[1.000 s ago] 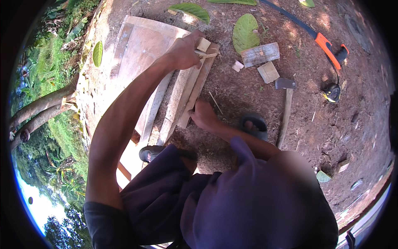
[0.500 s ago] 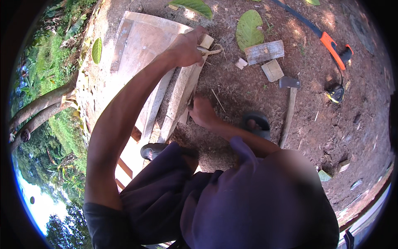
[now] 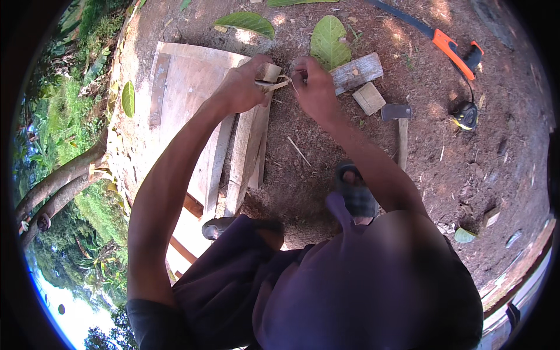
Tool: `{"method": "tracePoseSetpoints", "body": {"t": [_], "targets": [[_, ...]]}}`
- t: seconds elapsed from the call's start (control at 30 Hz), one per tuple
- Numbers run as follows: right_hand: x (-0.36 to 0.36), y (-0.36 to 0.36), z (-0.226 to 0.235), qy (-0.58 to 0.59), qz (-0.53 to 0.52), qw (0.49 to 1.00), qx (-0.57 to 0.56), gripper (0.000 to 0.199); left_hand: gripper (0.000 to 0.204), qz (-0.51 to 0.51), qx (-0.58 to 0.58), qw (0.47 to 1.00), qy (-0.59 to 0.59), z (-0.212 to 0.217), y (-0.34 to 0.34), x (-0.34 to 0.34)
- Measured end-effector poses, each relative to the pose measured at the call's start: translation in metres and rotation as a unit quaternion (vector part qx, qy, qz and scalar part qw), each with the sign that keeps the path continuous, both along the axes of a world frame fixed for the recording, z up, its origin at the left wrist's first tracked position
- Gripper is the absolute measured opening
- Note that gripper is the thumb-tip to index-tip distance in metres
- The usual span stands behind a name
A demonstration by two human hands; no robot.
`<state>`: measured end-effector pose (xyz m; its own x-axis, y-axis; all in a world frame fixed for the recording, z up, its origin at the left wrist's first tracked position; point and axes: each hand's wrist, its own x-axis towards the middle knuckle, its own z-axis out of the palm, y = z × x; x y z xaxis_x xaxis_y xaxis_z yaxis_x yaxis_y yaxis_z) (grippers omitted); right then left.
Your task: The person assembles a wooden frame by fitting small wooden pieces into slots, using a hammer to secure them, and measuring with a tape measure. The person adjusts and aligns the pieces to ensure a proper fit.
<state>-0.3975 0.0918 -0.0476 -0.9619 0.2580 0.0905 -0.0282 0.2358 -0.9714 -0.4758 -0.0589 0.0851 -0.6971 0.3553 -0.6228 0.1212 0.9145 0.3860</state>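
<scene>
My left hand (image 3: 239,87) is closed around the far end of a wooden piece, where a squared block end (image 3: 270,72) sticks out beyond the fingers. From that end runs a pale, thin strip like cord or fibre (image 3: 279,85). Just right of it, my right hand (image 3: 317,90) pinches the strip's loose end between bent fingers. Below my left hand, long rough planks (image 3: 240,160) run back toward my feet, beside a wide wooden panel (image 3: 195,81). How the strip is fastened is hidden by my left hand.
On the soil at right lie a weathered board piece (image 3: 357,73), a small wooden block (image 3: 369,98), a wooden-handled tool with a dark metal head (image 3: 397,111), an orange-handled saw (image 3: 446,42) and a tape measure (image 3: 466,115). A large green leaf (image 3: 329,44) lies beyond my right hand.
My right hand has moved up from beside the planks to the far end and taken hold of the pale strip. My left hand stays on the wood. The whole view has shifted slightly.
</scene>
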Motion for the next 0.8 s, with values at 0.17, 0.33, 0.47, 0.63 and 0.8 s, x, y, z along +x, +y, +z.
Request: {"method": "tracePoseSetpoints", "body": {"t": [0.17,0.33,0.47,0.63,0.8], "targets": [[-0.082,0.027,0.013,-0.007,0.261,0.932,0.251,0.047,0.094,-0.013,-0.022,1.0,0.006,0.005,-0.002,0.002],[-0.128,0.024,0.014,-0.02,0.487,0.8,0.351,0.075,0.1,0.03,-0.001,0.999,-0.022,0.009,0.001,0.009],[-0.14,0.015,0.013,-0.019,0.534,0.773,0.343,0.094,0.102,0.107,-0.02,0.992,0.063,0.013,0.001,0.029],[-0.15,0.007,0.021,-0.05,0.582,0.73,0.353,0.11,0.101,0.145,0.054,0.968,0.196,-0.018,-0.02,0.059],[-0.188,0.004,-0.035,-0.175,0.625,0.76,0.026,0.088,0.102,0.186,0.119,0.96,0.173,-0.033,0.002,0.063]]}}
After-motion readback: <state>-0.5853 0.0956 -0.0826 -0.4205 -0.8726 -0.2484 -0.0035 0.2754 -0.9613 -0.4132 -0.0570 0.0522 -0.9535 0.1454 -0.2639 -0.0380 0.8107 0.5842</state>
